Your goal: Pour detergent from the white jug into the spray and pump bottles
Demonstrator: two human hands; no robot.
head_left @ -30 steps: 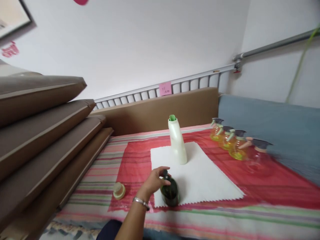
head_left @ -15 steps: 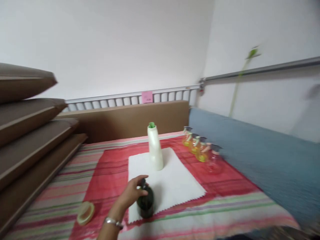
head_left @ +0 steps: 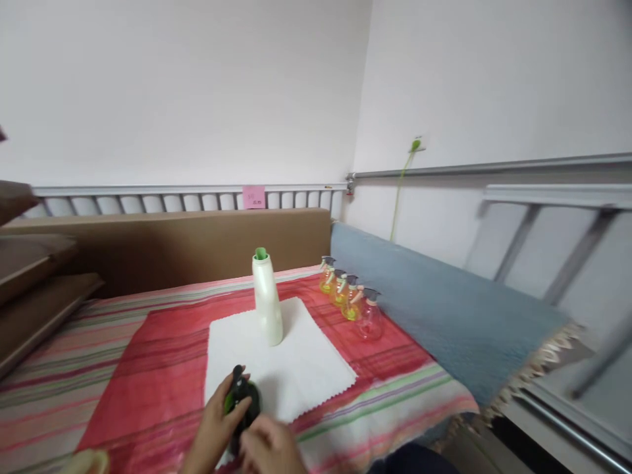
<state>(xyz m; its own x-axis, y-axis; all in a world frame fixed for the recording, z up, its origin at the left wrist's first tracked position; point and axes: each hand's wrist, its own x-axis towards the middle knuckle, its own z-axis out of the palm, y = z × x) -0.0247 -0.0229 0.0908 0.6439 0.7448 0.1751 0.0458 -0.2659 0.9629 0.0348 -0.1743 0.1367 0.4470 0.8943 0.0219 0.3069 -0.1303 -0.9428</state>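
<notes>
My left hand (head_left: 217, 418) is closed around the upper part of a dark green bottle (head_left: 251, 403) with a black top, at the near edge of a white cloth (head_left: 296, 368). Close against the bottle's right side is my right hand (head_left: 274, 447), its fingers bent and bunched together, slightly blurred. Whatever they may pinch is hidden. Behind the hands, a tall white bottle (head_left: 268, 303) stands upright on the cloth, a green piece showing in its mouth.
Clear spray bottles (head_left: 351, 303), several with yellow liquid, stand in a row at the right. A pale yellow round cap (head_left: 93, 462) is cut off at the lower left. Brown cushions (head_left: 39, 263) are stacked left; a blue padded side (head_left: 424, 289) borders the right.
The view has turned to the right, so everything sits further left. My right hand has come in beside the dark green bottle, which my left hand still holds.
</notes>
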